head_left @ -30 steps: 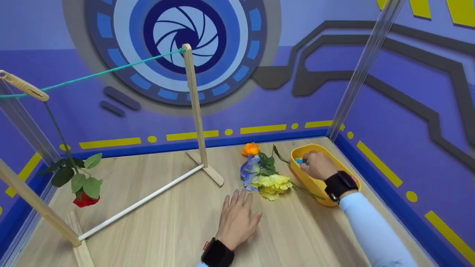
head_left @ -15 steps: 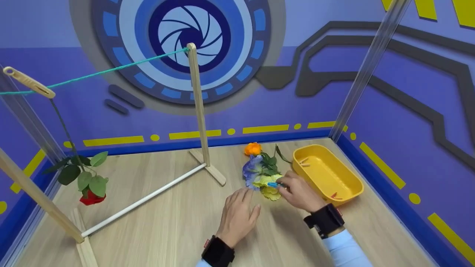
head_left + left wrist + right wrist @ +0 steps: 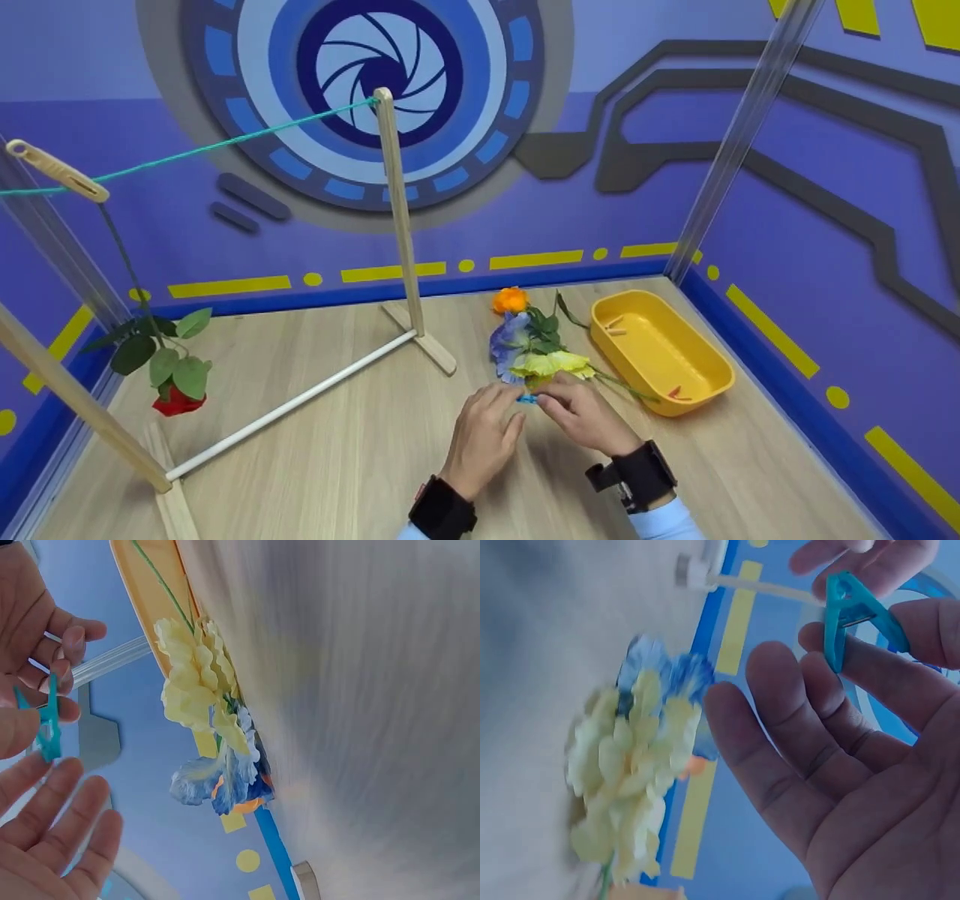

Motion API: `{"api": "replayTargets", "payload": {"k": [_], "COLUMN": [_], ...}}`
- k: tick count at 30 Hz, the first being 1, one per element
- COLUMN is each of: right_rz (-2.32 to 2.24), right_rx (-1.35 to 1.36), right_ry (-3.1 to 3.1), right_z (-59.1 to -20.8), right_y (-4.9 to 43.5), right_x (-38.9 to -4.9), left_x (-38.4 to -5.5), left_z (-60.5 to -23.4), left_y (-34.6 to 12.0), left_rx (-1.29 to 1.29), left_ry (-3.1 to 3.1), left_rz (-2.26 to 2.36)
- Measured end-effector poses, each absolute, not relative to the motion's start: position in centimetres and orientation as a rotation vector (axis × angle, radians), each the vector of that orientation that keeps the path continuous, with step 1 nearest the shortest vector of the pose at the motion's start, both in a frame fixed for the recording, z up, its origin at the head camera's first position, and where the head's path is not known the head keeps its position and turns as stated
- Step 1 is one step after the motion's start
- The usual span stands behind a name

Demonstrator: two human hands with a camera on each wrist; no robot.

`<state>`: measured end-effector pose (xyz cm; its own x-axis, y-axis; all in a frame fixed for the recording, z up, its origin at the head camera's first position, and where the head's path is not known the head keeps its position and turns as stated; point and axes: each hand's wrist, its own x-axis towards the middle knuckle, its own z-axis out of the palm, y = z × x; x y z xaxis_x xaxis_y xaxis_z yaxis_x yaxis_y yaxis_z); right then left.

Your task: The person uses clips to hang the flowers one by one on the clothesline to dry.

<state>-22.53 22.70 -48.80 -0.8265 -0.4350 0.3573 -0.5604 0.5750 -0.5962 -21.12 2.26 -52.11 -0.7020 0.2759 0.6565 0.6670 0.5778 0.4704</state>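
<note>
My right hand [image 3: 589, 412] pinches a small blue clothespin [image 3: 847, 611] between thumb and fingers, its two legs spread towards that palm. My left hand [image 3: 484, 431] is close beside it, with relaxed fingers whose tips are right at the clothespin's closed end in the left wrist view. Just beyond both hands lie artificial flowers on the table: a yellow flower [image 3: 551, 365], a blue-violet flower [image 3: 510, 345] and an orange flower [image 3: 510, 300]. At the left, a red rose [image 3: 178, 400] hangs upside down from a beige clothespin [image 3: 60, 171] on a green cord [image 3: 225, 142].
A yellow tray [image 3: 652, 341] holding a few small clothespins stands right of the flowers, a green stem against its near side. The cord's wooden post [image 3: 397, 210] rises behind left, and a white rod [image 3: 300, 401] joins the stand's feet along the table. Patterned walls enclose the back and sides.
My right hand has taken the blue clothespin out of the yellow tray and carried it left to my left hand. The left hand has stayed nearly in place.
</note>
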Motion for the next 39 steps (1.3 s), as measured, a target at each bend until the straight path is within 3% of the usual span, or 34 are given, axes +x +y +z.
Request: {"api": "replayTargets", "payload": {"k": [17,39], "right_rz": [1.413,1.41], "right_rx": [0.886,0.82], "right_ry": [-2.385,-2.36], "right_z": [-48.9,-48.3], "right_y": [21.4,21.3], "right_x": [-21.8,-21.2], "left_x": [-21.0,-20.7], "left_z": [-51.6,-50.4], "left_y": [1.6,1.6], "left_rx": [-0.702,-0.779], "left_ry": [-2.124,-2.151], "left_rz": [-1.218,-1.429]}}
